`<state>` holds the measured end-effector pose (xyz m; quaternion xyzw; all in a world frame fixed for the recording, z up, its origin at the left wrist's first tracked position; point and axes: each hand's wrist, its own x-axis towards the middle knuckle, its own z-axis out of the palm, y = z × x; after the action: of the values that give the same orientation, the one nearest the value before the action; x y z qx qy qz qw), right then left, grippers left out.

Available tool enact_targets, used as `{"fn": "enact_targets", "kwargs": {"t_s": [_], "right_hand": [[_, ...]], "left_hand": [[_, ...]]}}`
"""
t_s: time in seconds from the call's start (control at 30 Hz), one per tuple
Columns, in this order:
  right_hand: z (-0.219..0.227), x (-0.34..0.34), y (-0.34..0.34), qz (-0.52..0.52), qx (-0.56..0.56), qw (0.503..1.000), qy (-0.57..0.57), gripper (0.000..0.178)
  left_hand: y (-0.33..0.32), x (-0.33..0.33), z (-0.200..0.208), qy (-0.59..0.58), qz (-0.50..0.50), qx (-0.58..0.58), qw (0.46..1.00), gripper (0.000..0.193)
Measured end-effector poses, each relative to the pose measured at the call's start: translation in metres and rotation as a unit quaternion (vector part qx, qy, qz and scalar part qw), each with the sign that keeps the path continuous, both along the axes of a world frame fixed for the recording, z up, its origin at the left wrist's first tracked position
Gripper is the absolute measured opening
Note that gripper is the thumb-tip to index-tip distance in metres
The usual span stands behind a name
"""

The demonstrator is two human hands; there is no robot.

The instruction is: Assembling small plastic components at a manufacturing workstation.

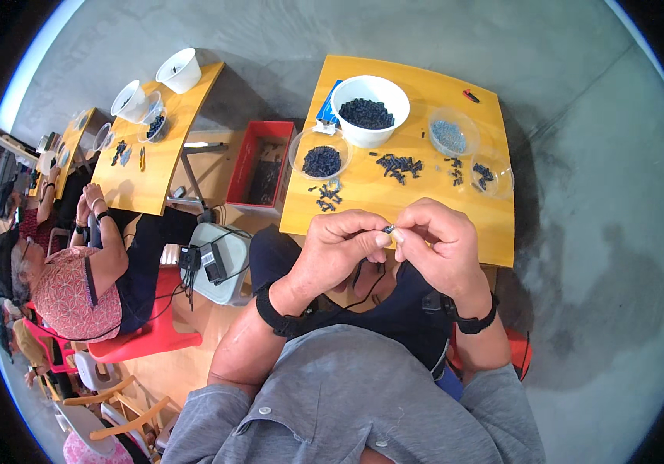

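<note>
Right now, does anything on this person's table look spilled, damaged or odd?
Nothing looks clearly damaged. Clusters of small black pieces lie loose on the yellow tabletop, outside the white bucket and clear tubs, so they could pass for spilled. They may well be set out on purpose.

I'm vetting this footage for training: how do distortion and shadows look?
Head view: fisheye distortion bows the table, with black corners; soft shadows darken the grey surface at right; the dark piece at the left hand shows too small for detail.
</note>
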<state>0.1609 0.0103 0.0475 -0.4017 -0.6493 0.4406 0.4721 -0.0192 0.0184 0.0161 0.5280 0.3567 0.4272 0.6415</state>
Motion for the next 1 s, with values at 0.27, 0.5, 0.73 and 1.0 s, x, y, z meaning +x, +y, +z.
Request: {"fn": "enact_targets", "kwargs": {"t_s": [0.27, 0.5, 0.73, 1.0], "right_hand": [[0.0065, 0.0005, -0.0025, -0.008, 0.103, 0.993, -0.057, 0.007], [0.007, -0.0007, -0.0005, -0.011, 0.157, 0.983, -0.095, 0.009], [0.0085, -0.0004, 0.0016, 0.001, 0.205, 0.97, -0.131, 0.012], [0.0012, -0.0026, 0.0033, 0.019, 0.184, 0.975, -0.126, 0.009]], "left_hand": [[-0.0002, 0.003, 0.0031, -0.01, -0.002, 0.027, 1.0, 0.006], [0.0002, 0.003, 0.0047, -0.003, -0.008, 0.03, 1.0, 0.006], [0.0007, 0.0009, 0.0049, -0.015, -0.023, -0.01, 1.0, 0.007], [0.0023, -0.0017, -0.0021, -0.013, -0.022, -0.023, 0.999, 0.007]]}}
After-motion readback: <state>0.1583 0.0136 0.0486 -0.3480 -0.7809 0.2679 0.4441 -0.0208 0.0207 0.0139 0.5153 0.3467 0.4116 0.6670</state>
